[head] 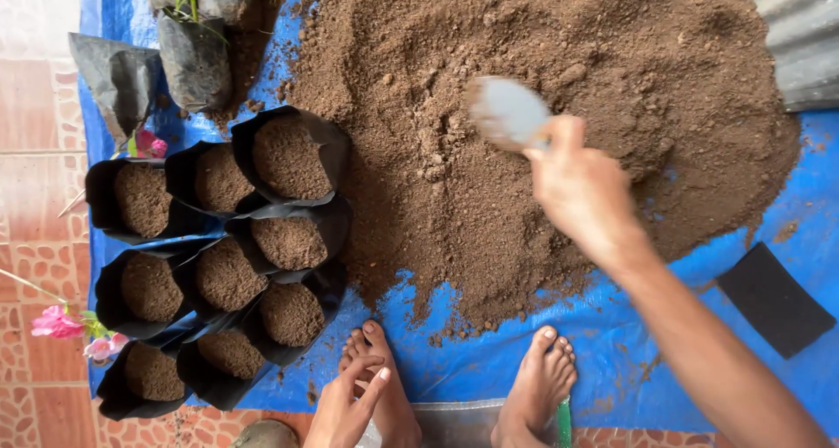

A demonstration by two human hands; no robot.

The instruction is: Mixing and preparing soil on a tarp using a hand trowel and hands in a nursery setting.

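Single view, head-worn camera. Looks almost straight down from above standing or crouching person; own bare feet (463, 387) at bottom edge. Faces blue tarp (489, 352) on tiled floor (35, 133), soil heap (559, 107) filling upper middle. Close range: right hand (581, 186) and forearm reach in from lower right, large in frame; left hand (345, 404) low at bottom edge. Black grow bags (236, 238) cluster at left. No second view, nothing shared.

Light: soft, even daylight, bright without glare.
Shadows: faint, pooled inside the black grow bags (288, 155) and along the soil heap (542, 125).
Blur: trowel (509, 111) smeared by motion; right hand (581, 190) slightly soft.
Focus: soil and bags crisp.
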